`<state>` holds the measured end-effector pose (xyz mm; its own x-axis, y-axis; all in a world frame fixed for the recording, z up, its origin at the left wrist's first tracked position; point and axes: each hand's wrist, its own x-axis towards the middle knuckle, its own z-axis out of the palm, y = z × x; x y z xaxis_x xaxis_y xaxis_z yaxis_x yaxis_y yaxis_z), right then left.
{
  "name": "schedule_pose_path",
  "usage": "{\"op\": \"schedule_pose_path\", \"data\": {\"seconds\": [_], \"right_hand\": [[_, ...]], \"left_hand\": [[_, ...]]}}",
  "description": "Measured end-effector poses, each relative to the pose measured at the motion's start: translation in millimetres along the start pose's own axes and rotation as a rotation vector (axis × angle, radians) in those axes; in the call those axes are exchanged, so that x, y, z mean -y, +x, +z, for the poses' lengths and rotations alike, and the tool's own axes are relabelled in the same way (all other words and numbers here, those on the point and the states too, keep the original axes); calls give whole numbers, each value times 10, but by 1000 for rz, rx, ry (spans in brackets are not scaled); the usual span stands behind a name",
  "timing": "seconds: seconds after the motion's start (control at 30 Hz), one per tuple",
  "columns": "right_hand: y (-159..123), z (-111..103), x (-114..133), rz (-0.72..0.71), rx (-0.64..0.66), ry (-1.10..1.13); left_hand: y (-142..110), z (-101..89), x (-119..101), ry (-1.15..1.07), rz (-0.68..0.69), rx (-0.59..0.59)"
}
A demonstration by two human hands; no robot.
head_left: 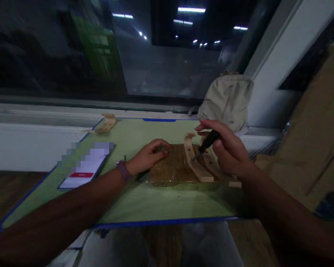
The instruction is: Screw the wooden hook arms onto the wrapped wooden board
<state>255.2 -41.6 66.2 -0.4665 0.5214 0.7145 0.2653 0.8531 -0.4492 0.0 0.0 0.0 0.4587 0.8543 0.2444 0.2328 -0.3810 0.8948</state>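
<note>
My right hand [231, 148] grips a screwdriver [210, 140] by its black handle, index finger stretched out past it. The screwdriver slants down to the left, its tip at a curved light wooden piece [202, 172]. A second, similar wooden piece [211, 161] lies beside it on the right, partly hidden by my right hand. Both rest on a flat brown block [167, 172] with a shiny wrapping that looks like tape. My left hand [151, 155] holds this block at its left end, thumb on top and fingers curled at the far side.
On the green, blue-edged table [161, 207] a booklet or sheet [83, 167] lies left, partly pixelated. Another wooden piece [107, 124] sits at the far left corner. A thin dark object [141, 176] lies near my left wrist. Behind stand a pale backpack [229, 98] and large cardboard [308, 137].
</note>
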Motion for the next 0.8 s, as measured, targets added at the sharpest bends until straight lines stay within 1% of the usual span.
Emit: {"op": "schedule_pose_path", "data": {"seconds": [0.1,0.17,0.23,0.3,0.37,0.4,0.47,0.53,0.6,0.67,0.73,0.8], "right_hand": [[3,1,51,52,25,155],[-2,10,41,68,-26,192],[-9,8,2,62,-117,126],[-8,-15,-33,30,-173,-50],[5,-48,-33,-35,-160,-201],[14,-61,-18,-62,-132,-227],[31,-64,32,-74,-70,-182],[38,-35,79,-26,-50,-62],[33,6,89,32,-86,59],[21,29,56,73,-148,114],[6,23,-3,73,-228,78],[-2,-4,-51,19,-279,-20]], "left_hand": [[-15,9,5,-16,0,5],[-20,11,10,-23,7,5],[-19,10,14,-29,18,-2],[-15,11,16,-35,25,-5],[-11,12,12,-39,26,-3],[-9,13,9,-38,24,0],[-8,14,3,-32,20,0],[-10,14,0,-25,16,-3],[-12,13,2,-24,15,0],[-13,13,10,-29,17,4],[-13,14,18,-37,15,4],[-11,16,22,-42,13,1]]}}
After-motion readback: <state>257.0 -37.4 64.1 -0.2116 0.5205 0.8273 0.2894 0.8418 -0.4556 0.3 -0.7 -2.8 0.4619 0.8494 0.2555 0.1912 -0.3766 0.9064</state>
